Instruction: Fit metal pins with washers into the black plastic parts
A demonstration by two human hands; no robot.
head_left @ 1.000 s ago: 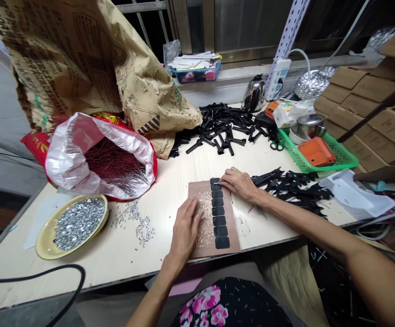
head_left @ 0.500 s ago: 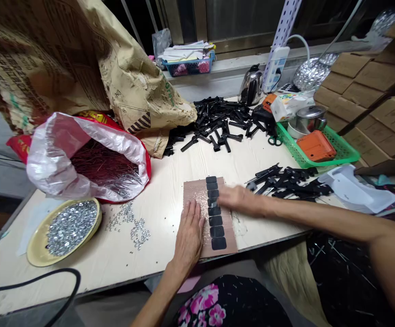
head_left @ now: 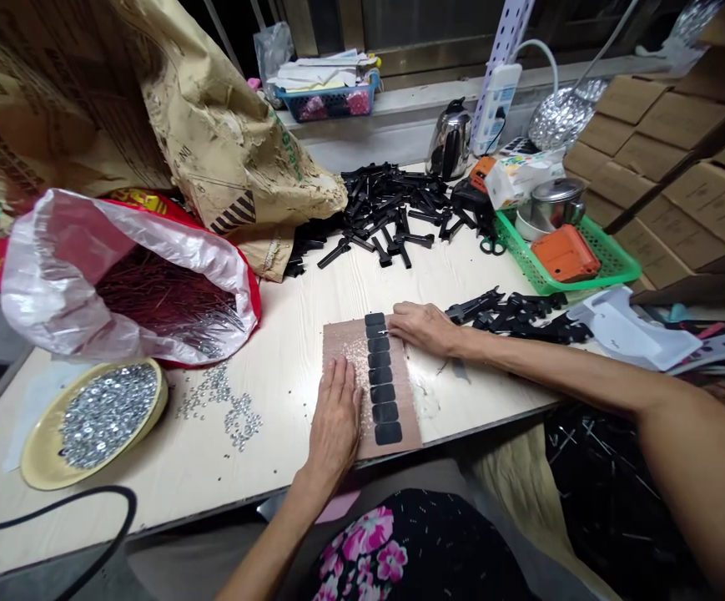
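Observation:
My left hand (head_left: pixel 335 411) lies flat on a brown board (head_left: pixel 409 409), its fingers stretched out and together, left of a column of black rounded pads (head_left: pixel 385 412). At the far end of that column, my right hand (head_left: pixel 423 328) is closed, with thumb and fingertips pinched over the right edge of a pad. A tiny pale glint shows at its fingertips, too small to name. Fine pale specks are scattered over the board between my left hand and the pads.
Left stand a yellow bowl (head_left: pixel 32 459) of small shiny metal pieces and a white-lined bag (head_left: pixel 42 267) of thin rods. Black plastic parts (head_left: pixel 393 200) are heaped at the back, with more black parts (head_left: pixel 512 315) on the right. A green basket (head_left: pixel 618 271) stands behind those.
My right hand has moved from the middle of the pad column to its far end. My left hand stays flat on the board. The whole view has shifted slightly.

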